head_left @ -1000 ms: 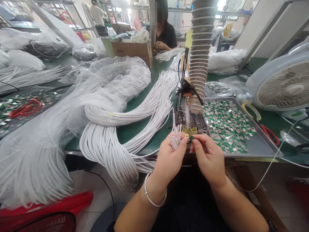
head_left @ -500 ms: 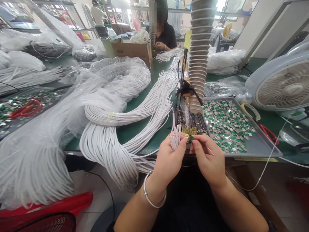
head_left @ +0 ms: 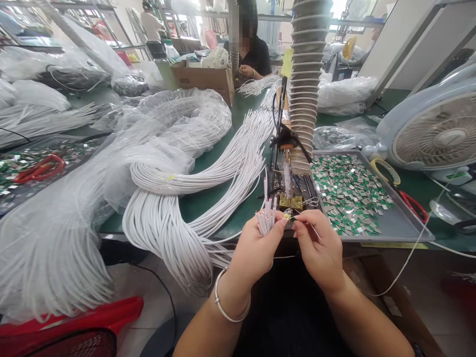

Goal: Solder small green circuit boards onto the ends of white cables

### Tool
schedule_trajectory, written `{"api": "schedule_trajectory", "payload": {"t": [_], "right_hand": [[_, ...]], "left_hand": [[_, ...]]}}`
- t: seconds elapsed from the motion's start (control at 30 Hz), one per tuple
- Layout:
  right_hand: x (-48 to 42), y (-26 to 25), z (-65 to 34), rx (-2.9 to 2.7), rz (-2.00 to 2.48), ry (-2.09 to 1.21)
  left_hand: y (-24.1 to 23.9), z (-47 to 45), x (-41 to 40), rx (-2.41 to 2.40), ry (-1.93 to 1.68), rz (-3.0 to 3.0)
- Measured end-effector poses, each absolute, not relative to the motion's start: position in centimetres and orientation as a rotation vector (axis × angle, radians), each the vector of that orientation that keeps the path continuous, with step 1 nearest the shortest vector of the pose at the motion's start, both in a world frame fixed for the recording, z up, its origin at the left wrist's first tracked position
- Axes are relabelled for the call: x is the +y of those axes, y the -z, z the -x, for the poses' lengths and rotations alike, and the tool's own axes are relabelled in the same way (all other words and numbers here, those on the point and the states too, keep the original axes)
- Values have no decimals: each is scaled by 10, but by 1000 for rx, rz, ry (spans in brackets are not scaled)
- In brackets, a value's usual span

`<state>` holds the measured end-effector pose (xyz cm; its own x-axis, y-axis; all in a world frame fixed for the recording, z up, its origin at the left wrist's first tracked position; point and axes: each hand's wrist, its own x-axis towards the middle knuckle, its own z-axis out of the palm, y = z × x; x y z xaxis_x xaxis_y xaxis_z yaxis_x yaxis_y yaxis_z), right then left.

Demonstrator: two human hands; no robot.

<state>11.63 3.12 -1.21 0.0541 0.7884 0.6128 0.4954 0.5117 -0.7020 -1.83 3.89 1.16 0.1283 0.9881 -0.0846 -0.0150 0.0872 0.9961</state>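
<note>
My left hand (head_left: pixel 256 248) is closed around a bundle of short white cables (head_left: pixel 266 218) with reddish wire ends pointing up. Its thumb and forefinger also pinch a small yellowish piece (head_left: pixel 287 216), too small to make out. My right hand (head_left: pixel 320 248) pinches a thin, pale solder wire (head_left: pixel 316 231) close to the left fingertips. A bit of green shows between the hands, partly hidden by fingers. Just beyond the fingertips, a soldering iron (head_left: pixel 287 171) hangs in a black stand, tip down, by a yellow-brown block (head_left: pixel 291 201).
On the right lies a grey tray (head_left: pixel 405 230) of small green circuit boards with metal plugs, beside a fan (head_left: pixel 442 134). Long coils of white cable (head_left: pixel 178 233) cover the left. A ribbed hose (head_left: pixel 307 74) rises behind the iron. A co-worker (head_left: pixel 256 57) sits opposite.
Both hands have shifted slightly down and left, away from the iron's tip. More of the yellow-brown block shows, and the solder wire has moved with the right hand.
</note>
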Motion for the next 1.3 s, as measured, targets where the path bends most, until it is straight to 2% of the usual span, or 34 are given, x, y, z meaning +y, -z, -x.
{"api": "schedule_trajectory", "payload": {"t": [0.17, 0.33, 0.53, 1.3], "right_hand": [[34, 13, -117, -1629, 1072, -113], [31, 18, -115, -1652, 1063, -118], [24, 31, -116, -1437, 1095, -347], [38, 23, -117, -1536, 926, -233]], "left_hand": [[-12, 20, 38, 1138, -994, -1235], [-12, 16, 37, 1027, -1005, -1297], [-16, 13, 38, 1074, -1048, -1301], [-26, 7, 45, 1270, -1099, -1353]]}}
